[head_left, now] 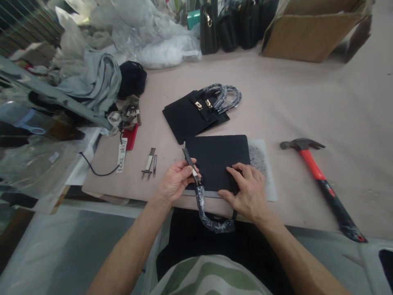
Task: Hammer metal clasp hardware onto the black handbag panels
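Beige tabletop (301, 98): one hammer (329, 192), two hands (178, 180) (250, 190), one wrapped handle (215, 225) between them.

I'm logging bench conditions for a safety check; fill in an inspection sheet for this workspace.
Surface: pinkish-beige table, speckled slab partly under the black panel.
Work pieces: black panel; plastic-wrapped handle looping below it; stacked black pieces with gold hardware behind.
Clutter: pronged tool, thin rod, claw hammer.
Hands: left hand pinches a slim dark strip; right hand touches the panel, its hold on the handle unclear.
Cables: thin black cord, left; purpose unclear.
Surroundings: black bags, cardboard box, clear plastic.
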Demonstrator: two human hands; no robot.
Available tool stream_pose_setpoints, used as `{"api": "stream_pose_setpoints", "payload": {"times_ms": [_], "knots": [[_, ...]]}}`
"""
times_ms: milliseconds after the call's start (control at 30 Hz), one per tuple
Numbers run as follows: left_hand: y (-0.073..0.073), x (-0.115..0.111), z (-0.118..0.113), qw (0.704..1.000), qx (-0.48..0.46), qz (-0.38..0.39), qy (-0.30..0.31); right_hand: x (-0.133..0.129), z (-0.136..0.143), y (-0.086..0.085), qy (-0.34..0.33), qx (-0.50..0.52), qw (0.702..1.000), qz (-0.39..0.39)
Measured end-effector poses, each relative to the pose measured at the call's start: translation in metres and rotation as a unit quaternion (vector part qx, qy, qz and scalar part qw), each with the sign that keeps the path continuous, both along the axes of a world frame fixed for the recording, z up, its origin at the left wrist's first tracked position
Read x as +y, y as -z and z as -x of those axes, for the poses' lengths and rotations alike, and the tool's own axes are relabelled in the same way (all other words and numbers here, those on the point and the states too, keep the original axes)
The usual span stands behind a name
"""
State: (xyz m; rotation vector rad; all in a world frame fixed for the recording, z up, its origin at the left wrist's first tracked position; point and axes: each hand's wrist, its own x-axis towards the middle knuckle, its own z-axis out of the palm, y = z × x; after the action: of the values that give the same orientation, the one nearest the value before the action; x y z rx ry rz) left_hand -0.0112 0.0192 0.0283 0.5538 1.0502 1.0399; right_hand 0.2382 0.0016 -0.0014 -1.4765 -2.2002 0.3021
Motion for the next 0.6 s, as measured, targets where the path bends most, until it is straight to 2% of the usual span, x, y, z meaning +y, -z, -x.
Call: {"api": "stream_pose_setpoints", "payload": {"times_ms": [167,400,600], "knots": [[0.0017,0.0027,-0.0138,1.000,0.017,-0.019,-0.003,0.0009,-0.0006,0.0022,-0.008,-0.001,1.000,-0.006],[0.0055,0.0035,-0.0130,0.996,0.076,-0.039,-0.004,0.0017,-0.0026,0.0017,-0.011,0.002,1.000,0.002],[0.0097,0.0049,-0.0129,0.996,0.080,-0.049,-0.002,0.0013,-0.0027,0.0011,-0.011,0.010,1.000,0.004]]}}
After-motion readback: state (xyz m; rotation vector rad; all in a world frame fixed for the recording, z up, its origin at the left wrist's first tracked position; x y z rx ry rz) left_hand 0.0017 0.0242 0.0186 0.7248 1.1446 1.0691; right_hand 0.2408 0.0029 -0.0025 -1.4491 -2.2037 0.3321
